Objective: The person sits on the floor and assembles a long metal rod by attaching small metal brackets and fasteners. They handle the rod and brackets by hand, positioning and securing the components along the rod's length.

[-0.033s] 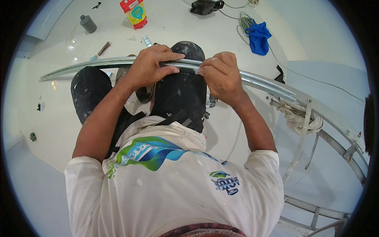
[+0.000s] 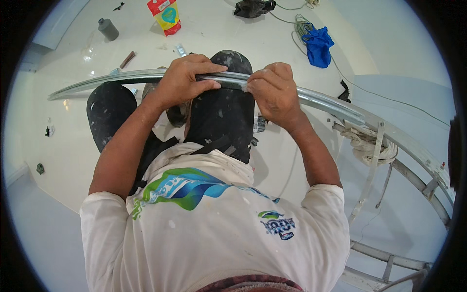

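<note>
A long, thin metal channel (image 2: 311, 98), silvery with a dark inner strip, lies crosswise over my raised knees. It looks bowed in this wide view. My left hand (image 2: 187, 83) grips it left of the middle, thumb on the near side and fingers over the far side. Just right of the knee, my right hand (image 2: 275, 92) is closed against the channel's near edge. At its thumb tip shows a small whitish scrap (image 2: 244, 88), too small to name. The palm side of this hand is hidden.
A metal ladder (image 2: 418, 151) with a bundled cloth (image 2: 365, 146) stands at the right. On the pale floor are a grey bottle (image 2: 108, 29), a red and yellow pouch (image 2: 167, 17), a brown-handled tool (image 2: 128, 59), a blue bag (image 2: 319, 47), a coiled cable (image 2: 302, 27) and a black bag (image 2: 254, 8).
My right hand has shifted very slightly, and the whitish scrap at its thumb tip shows more plainly. My left hand and the channel look the same.
</note>
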`<action>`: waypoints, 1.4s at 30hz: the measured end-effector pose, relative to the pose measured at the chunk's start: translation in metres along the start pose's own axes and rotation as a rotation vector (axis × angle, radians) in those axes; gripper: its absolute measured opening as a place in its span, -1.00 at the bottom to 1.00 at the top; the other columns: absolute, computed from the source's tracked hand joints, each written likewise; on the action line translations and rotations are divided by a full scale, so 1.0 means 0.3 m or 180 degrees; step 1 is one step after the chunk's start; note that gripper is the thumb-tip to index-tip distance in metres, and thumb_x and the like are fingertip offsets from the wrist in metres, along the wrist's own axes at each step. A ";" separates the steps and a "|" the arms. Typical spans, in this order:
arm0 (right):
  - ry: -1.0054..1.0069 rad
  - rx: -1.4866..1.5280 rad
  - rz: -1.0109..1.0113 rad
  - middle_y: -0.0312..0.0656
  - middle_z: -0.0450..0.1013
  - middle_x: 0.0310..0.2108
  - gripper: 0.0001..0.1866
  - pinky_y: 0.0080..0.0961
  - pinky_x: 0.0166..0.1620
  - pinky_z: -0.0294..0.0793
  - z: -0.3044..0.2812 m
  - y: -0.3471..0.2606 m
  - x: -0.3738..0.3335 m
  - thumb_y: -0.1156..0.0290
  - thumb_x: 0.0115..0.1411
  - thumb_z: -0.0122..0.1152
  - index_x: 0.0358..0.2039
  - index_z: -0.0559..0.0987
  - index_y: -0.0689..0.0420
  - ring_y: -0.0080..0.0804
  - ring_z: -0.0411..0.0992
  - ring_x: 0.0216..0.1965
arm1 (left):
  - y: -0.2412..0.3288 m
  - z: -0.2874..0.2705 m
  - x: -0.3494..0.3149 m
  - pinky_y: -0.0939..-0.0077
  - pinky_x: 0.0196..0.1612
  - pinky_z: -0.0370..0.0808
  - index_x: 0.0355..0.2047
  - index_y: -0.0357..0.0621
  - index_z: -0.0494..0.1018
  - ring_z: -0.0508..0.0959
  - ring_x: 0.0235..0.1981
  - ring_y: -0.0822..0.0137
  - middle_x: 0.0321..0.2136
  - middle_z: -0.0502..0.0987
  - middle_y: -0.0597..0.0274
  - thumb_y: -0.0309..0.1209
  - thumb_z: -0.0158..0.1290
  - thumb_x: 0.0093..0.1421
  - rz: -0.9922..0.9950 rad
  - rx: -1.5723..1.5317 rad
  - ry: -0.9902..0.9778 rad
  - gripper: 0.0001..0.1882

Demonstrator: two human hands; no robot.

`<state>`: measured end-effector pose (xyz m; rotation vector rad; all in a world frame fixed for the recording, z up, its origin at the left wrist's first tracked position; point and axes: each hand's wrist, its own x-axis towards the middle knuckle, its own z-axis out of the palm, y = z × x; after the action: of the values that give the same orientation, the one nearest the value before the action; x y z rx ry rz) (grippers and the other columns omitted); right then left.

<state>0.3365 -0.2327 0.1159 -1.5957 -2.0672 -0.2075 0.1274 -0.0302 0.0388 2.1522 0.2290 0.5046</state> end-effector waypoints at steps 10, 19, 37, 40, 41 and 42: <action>-0.0411 0.0596 0.0844 -0.25 0.67 -0.17 -0.99 -0.24 0.15 0.48 -0.142 0.064 0.004 0.50 0.43 0.38 -0.17 0.72 0.11 -0.27 0.59 -0.09 | -0.028 -0.027 0.045 0.31 -0.02 0.66 0.14 0.01 0.81 0.73 -0.12 0.27 -0.10 0.78 0.17 -0.33 0.51 0.26 -0.0307 -0.0266 -0.0155 -0.57; 0.0991 0.2621 0.2451 -0.26 0.62 -0.24 -0.83 -0.40 -0.03 0.67 -0.278 0.106 -0.155 0.38 0.64 0.24 -0.05 0.65 0.22 -0.47 0.62 -0.17 | -0.006 -0.019 0.037 0.32 0.05 0.63 0.13 -0.02 0.81 0.71 -0.05 0.25 -0.10 0.77 0.21 -0.38 0.52 0.23 -0.0358 -0.0151 -0.0194 -0.57; 0.1082 0.0819 0.2888 -0.34 0.59 -0.35 -0.78 -0.58 -0.27 0.41 -0.350 0.063 -0.202 0.47 0.60 0.26 0.12 0.76 0.22 -0.66 0.40 -0.39 | 0.187 0.061 0.084 0.10 0.18 0.56 -0.07 -0.12 0.77 0.66 0.07 0.08 -0.09 0.69 0.15 -0.46 0.45 0.22 0.0844 0.0330 0.0273 -0.74; 0.1162 0.1129 0.2870 -0.37 0.52 -0.37 -0.75 -0.60 -0.31 0.34 -0.335 0.056 -0.181 0.46 0.61 0.20 0.11 0.78 0.21 -0.68 0.30 -0.42 | 0.240 0.119 0.144 0.10 0.08 0.50 -0.17 -0.18 0.79 0.57 0.00 0.03 -0.18 0.64 0.09 -0.40 0.44 0.24 0.0689 0.0648 0.0169 -0.82; 0.1045 0.0984 0.2800 -0.36 0.56 -0.35 -0.75 -0.59 -0.31 0.34 -0.343 0.058 -0.192 0.48 0.59 0.20 0.11 0.78 0.21 -0.68 0.30 -0.41 | 0.268 0.141 0.148 0.08 0.08 0.49 -0.16 -0.20 0.80 0.55 0.01 0.02 -0.17 0.63 0.06 -0.38 0.43 0.26 0.0533 0.0723 0.0085 -0.80; 0.0927 0.0862 0.2728 -0.35 0.60 -0.32 -0.74 -0.58 -0.31 0.34 -0.347 0.066 -0.207 0.50 0.58 0.19 0.11 0.79 0.21 -0.69 0.30 -0.41 | 0.298 0.161 0.139 0.07 0.11 0.47 -0.19 -0.22 0.81 0.54 -0.01 0.04 -0.20 0.61 0.08 -0.35 0.43 0.28 0.0436 0.0739 0.0228 -0.80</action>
<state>0.3973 -0.3240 0.1711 -1.9685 -1.0155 0.1367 0.1843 -0.1042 0.0971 2.3894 0.1882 0.6621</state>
